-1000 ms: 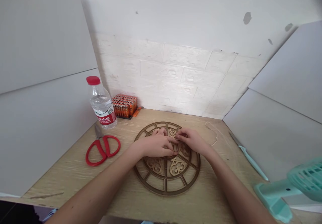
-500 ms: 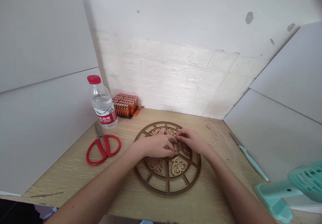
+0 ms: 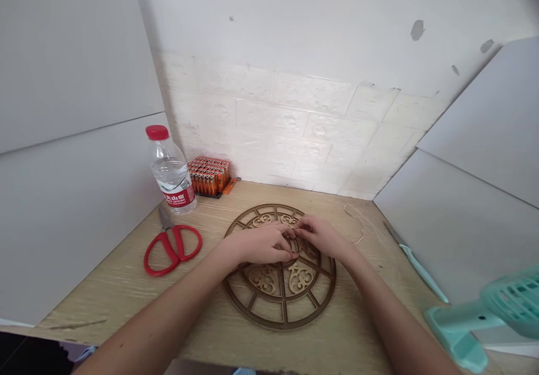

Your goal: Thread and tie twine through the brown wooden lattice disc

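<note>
A round brown wooden cut-out disc with scroll patterns lies flat on the light wooden table. Both my hands rest over its centre. My left hand lies on the disc with fingers curled, its fingertips meeting those of my right hand. The fingers of both hands pinch together at a small spot near the hub; what they pinch is too small to make out. A thin pale string lies on the table just right of the disc.
Red-handled scissors lie left of the disc. A water bottle with a red cap and a tray of orange lighters stand at the back left. A teal-handled knife and a teal fan are at the right. White panels wall in the table.
My left hand has slid slightly toward me, uncovering the scrollwork at the disc's far edge. Both hands stay pinched together at the centre.
</note>
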